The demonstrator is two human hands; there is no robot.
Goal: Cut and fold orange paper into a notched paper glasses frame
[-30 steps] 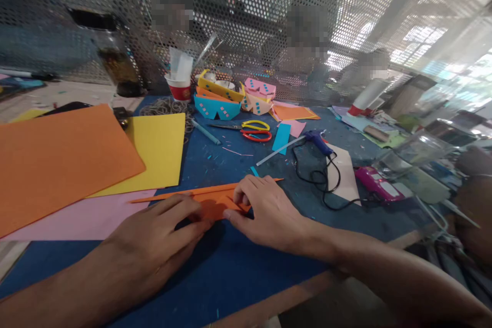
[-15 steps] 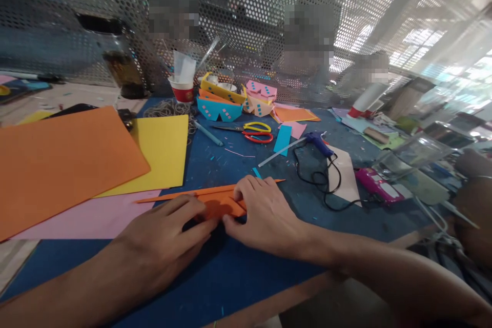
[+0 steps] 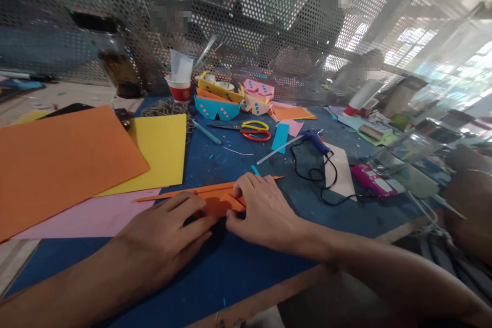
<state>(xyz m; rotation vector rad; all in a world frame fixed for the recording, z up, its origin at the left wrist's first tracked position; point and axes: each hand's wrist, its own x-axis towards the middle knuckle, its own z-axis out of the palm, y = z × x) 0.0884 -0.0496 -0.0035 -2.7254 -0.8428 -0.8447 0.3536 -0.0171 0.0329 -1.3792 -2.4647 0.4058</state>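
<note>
A folded orange paper piece (image 3: 219, 200) with long pointed ends lies on the blue table mat (image 3: 238, 266) in front of me. My left hand (image 3: 165, 233) rests on its left part, fingers pressing down on the fold. My right hand (image 3: 261, 210) presses its right part, fingers curled with the tips pinching the paper's edge. Both hands touch the same piece, and its middle is partly hidden under them.
Orange sheet (image 3: 57, 159), yellow sheet (image 3: 161, 148) and pink sheet (image 3: 96, 215) lie at left. Scissors (image 3: 253, 130), a blue glue gun (image 3: 315, 139) with black cord, a pink tool (image 3: 372, 180), paper glasses (image 3: 217, 108) and a red cup (image 3: 180, 89) stand beyond. A perforated metal screen (image 3: 246, 20) closes the back.
My hands stay on the orange piece; the fingers have shifted slightly along the fold. The view has moved a little.
</note>
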